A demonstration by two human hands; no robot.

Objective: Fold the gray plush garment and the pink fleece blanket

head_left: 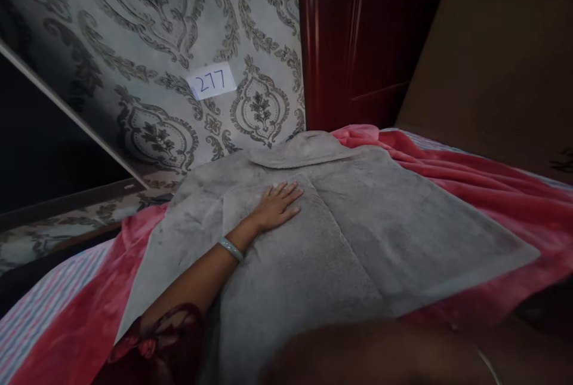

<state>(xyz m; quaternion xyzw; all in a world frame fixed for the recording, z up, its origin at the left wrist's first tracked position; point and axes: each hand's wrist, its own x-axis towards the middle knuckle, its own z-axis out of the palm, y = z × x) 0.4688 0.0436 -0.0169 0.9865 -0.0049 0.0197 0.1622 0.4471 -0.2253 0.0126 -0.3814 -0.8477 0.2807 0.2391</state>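
A grey plush garment (380, 218), with a hood or collar (308, 152) at its far end and front panels that meet along a slanting edge, lies spread out flat. My left hand (278, 206) rests palm down on its chest area, fingers spread, holding nothing. A pale bangle circles that wrist. Along the bottom edge a dark, blurred shape, seemingly my right arm close to the camera, covers part of the garment. My right hand itself does not show.
Under the garment are a pink-red blanket (487, 188) and a striped sheet (58, 289). Behind stand a patterned wall (215, 27) with a paper marked 277 (212, 80), a dark red wooden panel (353, 33) and a large brown board (496, 68). A dark screen-like panel (49, 134) is at left.
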